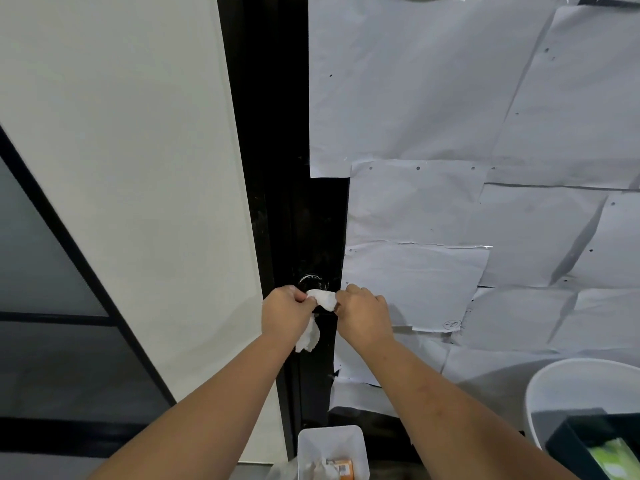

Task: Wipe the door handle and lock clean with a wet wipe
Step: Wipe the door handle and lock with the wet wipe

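A white wet wipe (323, 299) is stretched over the black door handle (325, 311), just below the round lock (311, 281) on the black door (294, 202). My left hand (284, 313) pinches the wipe's left end, and a loose tail of the wipe hangs down below that hand. My right hand (363, 313) pinches its right end. Most of the handle is hidden under the wipe and my hands.
White paper sheets (450, 133) cover the door to the right of the lock. A white wall (121, 168) is on the left. Below stand a small white bin (332, 452) with used wipes and a white bucket (571, 386) with a black box.
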